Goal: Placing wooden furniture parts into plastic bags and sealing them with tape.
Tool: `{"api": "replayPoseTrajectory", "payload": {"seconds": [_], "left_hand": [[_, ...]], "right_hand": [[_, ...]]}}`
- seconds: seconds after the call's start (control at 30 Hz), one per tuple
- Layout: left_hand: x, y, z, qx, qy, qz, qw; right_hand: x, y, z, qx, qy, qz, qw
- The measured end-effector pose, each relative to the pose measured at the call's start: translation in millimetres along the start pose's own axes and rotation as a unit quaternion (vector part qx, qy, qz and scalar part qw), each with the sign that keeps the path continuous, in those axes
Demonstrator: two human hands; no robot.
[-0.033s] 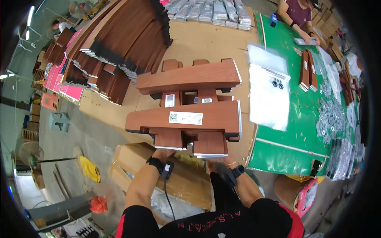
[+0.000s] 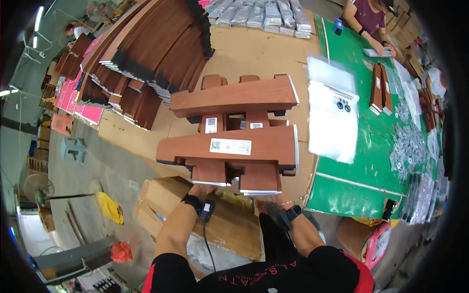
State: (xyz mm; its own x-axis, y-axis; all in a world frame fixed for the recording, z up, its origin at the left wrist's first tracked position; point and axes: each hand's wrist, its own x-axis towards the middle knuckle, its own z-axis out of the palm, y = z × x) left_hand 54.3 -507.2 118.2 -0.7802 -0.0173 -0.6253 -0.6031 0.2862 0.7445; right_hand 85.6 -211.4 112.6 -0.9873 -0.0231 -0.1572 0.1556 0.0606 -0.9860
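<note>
A crosswise stack of reddish-brown wooden slats (image 2: 234, 168) lies in front of me on cardboard. Its upper two slats run left to right, and the nearer one (image 2: 273, 141) bears a white label (image 2: 231, 146). At the stack's near side, my left hand (image 2: 201, 189) is by the left crosswise ends, its fingers hidden beneath or behind the wood. My right hand (image 2: 281, 198) is by the right crosswise ends; its fingers are out of sight too. Whether either hand grips the slats cannot be seen.
Tall piles of brown slats (image 2: 161, 44) stand at the far left. Plastic-wrapped packs (image 2: 256, 14) lie at the back. Right of me, a green table (image 2: 351, 185) bears clear bags (image 2: 332, 132), two slats (image 2: 381, 88) and metal hardware (image 2: 408, 146). Below me sits a cardboard box (image 2: 234, 224). A co-worker's hands (image 2: 383, 49) handle a pack.
</note>
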Motion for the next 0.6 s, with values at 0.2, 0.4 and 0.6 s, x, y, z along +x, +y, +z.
{"api": "replayPoseTrajectory", "payload": {"seconds": [0.2,0.4,0.6], "left_hand": [[-1,-9,-4,-0.015,0.002,-0.02,1.0],[-21,-26,-5,-0.026,0.008,-0.041,0.999],[-15,-16,-24,0.01,0.0,-0.046,0.999]], "right_hand": [[8,1,-5,-0.026,-0.008,0.005,1.0],[8,2,-7,-0.052,-0.018,-0.003,0.998],[11,3,-10,-0.076,-0.023,-0.013,0.997]]}}
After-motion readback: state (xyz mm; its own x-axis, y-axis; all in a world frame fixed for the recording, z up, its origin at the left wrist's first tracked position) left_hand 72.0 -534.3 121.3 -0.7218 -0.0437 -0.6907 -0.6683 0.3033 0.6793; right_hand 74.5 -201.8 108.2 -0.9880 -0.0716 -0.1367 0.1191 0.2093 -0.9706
